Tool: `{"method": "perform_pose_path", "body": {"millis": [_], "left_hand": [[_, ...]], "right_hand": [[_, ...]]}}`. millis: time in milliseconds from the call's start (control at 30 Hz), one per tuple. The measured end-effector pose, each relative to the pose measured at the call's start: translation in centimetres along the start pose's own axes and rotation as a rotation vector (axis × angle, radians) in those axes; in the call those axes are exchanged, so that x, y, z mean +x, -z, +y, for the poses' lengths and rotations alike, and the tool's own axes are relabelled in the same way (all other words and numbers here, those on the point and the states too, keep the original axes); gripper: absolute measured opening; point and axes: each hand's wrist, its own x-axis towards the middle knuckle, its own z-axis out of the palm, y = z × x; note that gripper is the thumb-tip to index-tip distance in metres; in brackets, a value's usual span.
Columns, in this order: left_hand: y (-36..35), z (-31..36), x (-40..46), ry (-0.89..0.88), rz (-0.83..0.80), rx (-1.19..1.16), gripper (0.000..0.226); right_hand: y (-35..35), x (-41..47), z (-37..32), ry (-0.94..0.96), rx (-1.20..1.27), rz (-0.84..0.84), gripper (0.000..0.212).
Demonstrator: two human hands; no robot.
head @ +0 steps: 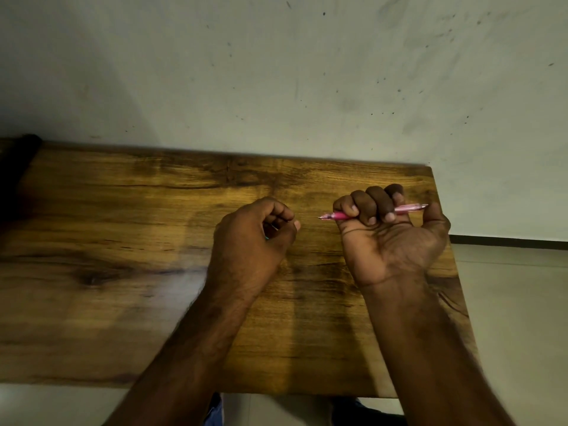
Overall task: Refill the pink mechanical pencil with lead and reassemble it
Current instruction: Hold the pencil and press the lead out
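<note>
1. The pink mechanical pencil (373, 212) is held above the right part of the wooden tabletop (123, 241), lying nearly level, its metal tip pointing left and its clear rear end sticking out to the right past the thumb
2. The right hand (390, 235) is palm-up with its fingers (365, 207) clenched around the middle of the barrel, so only both ends show
3. The left hand (255, 235) sits just left of the tip, apart from it, fingers curled in towards the thumb as if pinching something small; a speck of teal shows under the hand, but whether it holds a lead, a cap or nothing I cannot tell
4. Handling, as a judgement: the pencil is light, stiff plastic, smooth enough to turn in a loose hold, so the mid-barrel grasp suits it; twisting or pulling parts off is best done at the ends, near the tip cone or the rear cap
5. Any lead would be hair-thin and brittle, best pinched lightly close to its end and fed straight, never bent
</note>
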Motion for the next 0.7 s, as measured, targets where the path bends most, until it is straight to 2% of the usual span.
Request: {"method": "perform_pose_path", "body": {"millis": [533,700], "left_hand": [[-0.17,-0.22,-0.05,0.006,-0.006,-0.005,0.008],[-0.12,-0.11,-0.09,0.018,-0.014,-0.023,0.008]], "right_hand": [[0.02,0.05,-0.06,0.003,-0.009,-0.05,0.054],[0.28,0.19,-0.66,-0.01,-0.075,0.071,0.053]]}}
